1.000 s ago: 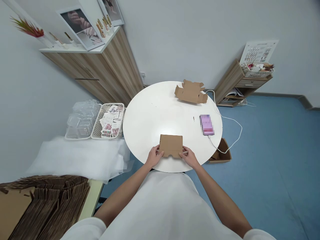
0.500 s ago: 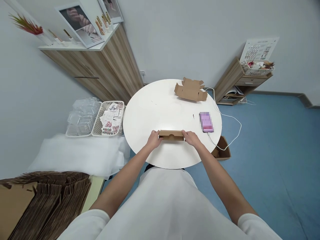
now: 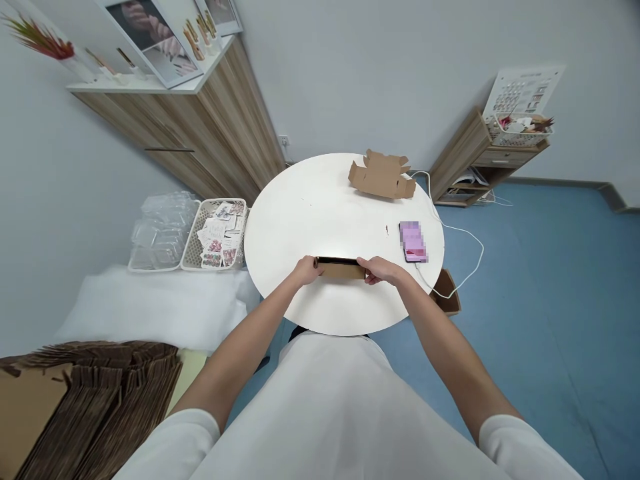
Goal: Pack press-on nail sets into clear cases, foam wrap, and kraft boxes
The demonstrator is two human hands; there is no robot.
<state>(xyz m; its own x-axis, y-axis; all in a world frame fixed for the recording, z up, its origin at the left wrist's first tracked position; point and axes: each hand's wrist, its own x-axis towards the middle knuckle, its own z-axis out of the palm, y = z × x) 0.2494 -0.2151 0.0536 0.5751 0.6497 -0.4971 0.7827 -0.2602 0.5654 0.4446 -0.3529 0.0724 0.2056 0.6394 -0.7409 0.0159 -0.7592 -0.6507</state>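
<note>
One cardboard box [image 3: 342, 271], body formed: I am gripping its ends with left hand [image 3: 306, 271] and right hand [image 3: 379, 269], at the bench's [image 3: 280, 227] near side. One opened-out carton [image 3: 383, 177]: lying untouched near the far edge.

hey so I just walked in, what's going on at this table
A person in a white top is holding a small cardboard box over the white table, left hand at one end and right hand at the other. Beyond it, by the table's far edge, lies a partly unfolded cardboard piece. A phone with a white cable is on the right.
</note>
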